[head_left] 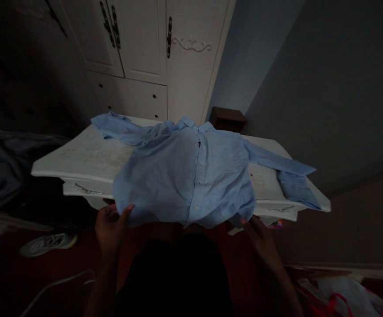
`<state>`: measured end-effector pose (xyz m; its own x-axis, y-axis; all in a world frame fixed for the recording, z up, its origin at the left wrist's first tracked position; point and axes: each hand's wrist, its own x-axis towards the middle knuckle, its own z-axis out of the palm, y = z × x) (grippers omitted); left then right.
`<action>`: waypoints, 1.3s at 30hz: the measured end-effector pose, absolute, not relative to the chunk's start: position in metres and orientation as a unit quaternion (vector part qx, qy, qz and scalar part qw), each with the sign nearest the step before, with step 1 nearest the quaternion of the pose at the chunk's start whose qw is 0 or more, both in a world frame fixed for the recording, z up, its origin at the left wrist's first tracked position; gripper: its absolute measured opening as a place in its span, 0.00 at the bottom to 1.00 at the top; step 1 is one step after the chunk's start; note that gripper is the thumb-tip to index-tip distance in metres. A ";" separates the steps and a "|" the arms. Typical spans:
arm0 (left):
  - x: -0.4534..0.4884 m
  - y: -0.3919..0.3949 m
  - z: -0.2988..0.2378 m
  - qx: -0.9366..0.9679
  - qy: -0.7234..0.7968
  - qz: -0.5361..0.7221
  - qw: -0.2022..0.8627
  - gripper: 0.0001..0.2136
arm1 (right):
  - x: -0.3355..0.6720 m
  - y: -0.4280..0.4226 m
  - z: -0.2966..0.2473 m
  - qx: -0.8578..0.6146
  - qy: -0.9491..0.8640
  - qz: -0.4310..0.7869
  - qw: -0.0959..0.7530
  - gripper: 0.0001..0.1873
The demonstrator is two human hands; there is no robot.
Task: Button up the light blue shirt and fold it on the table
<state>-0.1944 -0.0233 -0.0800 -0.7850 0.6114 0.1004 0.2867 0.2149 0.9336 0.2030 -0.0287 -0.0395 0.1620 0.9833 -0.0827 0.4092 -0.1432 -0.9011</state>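
A light blue button-up shirt lies front side up across a white table, its collar at the far edge and its hem hanging over the near edge. One sleeve stretches out to the left; the other is bent on the right, its cuff end near the table corner. My left hand pinches the hem at its left corner, thumb on top of the cloth. At the right corner of the hem, my right hand grips the cloth, with some of its fingers hidden beneath it.
Behind the table stands a white wardrobe with dark handles. A small brown box-like piece is by the wall. A shoe and a pale cord lie on the red floor at left. Bags sit at lower right.
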 end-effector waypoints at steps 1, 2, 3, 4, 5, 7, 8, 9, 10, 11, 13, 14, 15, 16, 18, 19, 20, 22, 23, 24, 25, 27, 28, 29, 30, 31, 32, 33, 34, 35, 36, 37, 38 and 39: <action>-0.198 -0.025 -0.079 0.276 0.770 0.552 0.159 0.26 | 0.204 -0.028 -0.038 -0.652 -0.531 0.386 0.381 0.26; -0.202 -0.028 -0.078 0.261 0.773 0.553 0.170 0.26 | 0.206 -0.029 -0.037 -0.648 -0.529 0.396 0.380 0.24; -0.207 -0.030 -0.077 0.251 0.775 0.553 0.175 0.25 | 0.209 -0.029 -0.037 -0.645 -0.523 0.403 0.386 0.23; -0.212 -0.032 -0.076 0.251 0.776 0.553 0.172 0.24 | 0.213 -0.030 -0.037 -0.641 -0.512 0.408 0.400 0.21; -0.218 -0.034 -0.076 0.258 0.774 0.555 0.166 0.23 | 0.217 -0.030 -0.038 -0.636 -0.497 0.415 0.420 0.20; -0.229 -0.037 -0.077 0.281 0.765 0.562 0.143 0.21 | 0.227 -0.032 -0.041 -0.622 -0.458 0.440 0.458 0.20; -0.234 -0.037 -0.079 0.291 0.762 0.563 0.134 0.20 | 0.232 -0.032 -0.043 -0.617 -0.439 0.455 0.469 0.20; -0.239 -0.037 -0.081 0.298 0.760 0.563 0.129 0.20 | 0.237 -0.032 -0.045 -0.616 -0.422 0.467 0.474 0.21; -0.243 -0.037 -0.083 0.304 0.759 0.561 0.126 0.20 | 0.241 -0.031 -0.046 -0.619 -0.410 0.472 0.475 0.22; -0.245 -0.036 -0.084 0.309 0.761 0.557 0.123 0.20 | 0.244 -0.031 -0.048 -0.628 -0.402 0.468 0.474 0.23; -0.248 -0.033 -0.087 0.314 0.770 0.544 0.109 0.20 | 0.248 -0.028 -0.051 -0.654 -0.393 0.441 0.473 0.25; -0.248 -0.032 -0.087 0.318 0.774 0.538 0.102 0.19 | 0.249 -0.027 -0.052 -0.667 -0.390 0.424 0.472 0.26; -0.247 -0.030 -0.087 0.320 0.778 0.532 0.096 0.19 | 0.249 -0.026 -0.053 -0.680 -0.387 0.406 0.472 0.27; -0.246 -0.030 -0.086 0.322 0.780 0.528 0.095 0.18 | 0.248 -0.025 -0.053 -0.691 -0.383 0.390 0.474 0.28; -0.244 -0.030 -0.084 0.326 0.780 0.524 0.105 0.17 | 0.246 -0.025 -0.052 -0.707 -0.382 0.365 0.470 0.29; -0.242 -0.031 -0.084 0.330 0.778 0.521 0.116 0.17 | 0.244 -0.026 -0.051 -0.710 -0.389 0.355 0.468 0.29; -0.242 -0.034 -0.084 0.333 0.778 0.518 0.129 0.18 | 0.242 -0.027 -0.049 -0.708 -0.401 0.350 0.463 0.28; -0.240 -0.040 -0.084 0.337 0.775 0.511 0.160 0.19 | 0.240 -0.030 -0.046 -0.691 -0.438 0.362 0.446 0.27; -0.240 -0.044 -0.084 0.337 0.772 0.510 0.176 0.20 | 0.238 -0.032 -0.046 -0.679 -0.458 0.375 0.433 0.27; -0.239 -0.048 -0.085 0.335 0.769 0.510 0.191 0.21 | 0.237 -0.033 -0.047 -0.665 -0.478 0.393 0.417 0.27; -0.238 -0.051 -0.085 0.333 0.766 0.510 0.205 0.22 | 0.237 -0.035 -0.049 -0.651 -0.498 0.415 0.396 0.27; -0.235 -0.056 -0.086 0.325 0.761 0.511 0.232 0.23 | 0.237 -0.038 -0.056 -0.623 -0.532 0.453 0.350 0.25; -0.233 -0.058 -0.086 0.322 0.759 0.511 0.243 0.24 | 0.237 -0.039 -0.060 -0.613 -0.545 0.467 0.331 0.24; -0.232 -0.059 -0.086 0.317 0.758 0.513 0.248 0.25 | 0.239 -0.040 -0.065 -0.609 -0.552 0.473 0.317 0.22; -0.231 -0.060 -0.086 0.312 0.759 0.515 0.247 0.26 | 0.241 -0.042 -0.069 -0.614 -0.552 0.473 0.308 0.22; -0.231 -0.061 -0.085 0.308 0.763 0.516 0.240 0.26 | 0.244 -0.043 -0.073 -0.626 -0.546 0.465 0.306 0.21; -0.232 -0.061 -0.085 0.305 0.768 0.514 0.229 0.26 | 0.248 -0.045 -0.076 -0.643 -0.536 0.453 0.308 0.21; -0.233 -0.061 -0.085 0.303 0.775 0.511 0.217 0.26 | 0.253 -0.047 -0.078 -0.660 -0.522 0.439 0.315 0.20; -0.235 -0.061 -0.086 0.303 0.780 0.508 0.205 0.25 | 0.258 -0.049 -0.079 -0.673 -0.508 0.429 0.325 0.20; -0.237 -0.061 -0.087 0.306 0.784 0.503 0.195 0.24 | 0.262 -0.050 -0.079 -0.683 -0.495 0.422 0.333 0.20; -0.239 -0.061 -0.089 0.313 0.787 0.497 0.189 0.23 | 0.266 -0.052 -0.077 -0.690 -0.485 0.418 0.339 0.20; -0.242 -0.060 -0.092 0.320 0.788 0.493 0.184 0.23 | 0.269 -0.053 -0.075 -0.695 -0.476 0.414 0.343 0.20; -0.244 -0.060 -0.096 0.326 0.788 0.490 0.183 0.23 | 0.271 -0.054 -0.072 -0.700 -0.471 0.411 0.344 0.19; -0.246 -0.059 -0.099 0.331 0.787 0.487 0.184 0.22 | 0.272 -0.055 -0.069 -0.704 -0.471 0.408 0.341 0.19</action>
<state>-0.2462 -0.0592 -0.0993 -0.7134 0.7000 0.0323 0.3417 0.3073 0.8881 0.2717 -0.0551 -0.0690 0.2236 0.9416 -0.2518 0.3848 -0.3227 -0.8648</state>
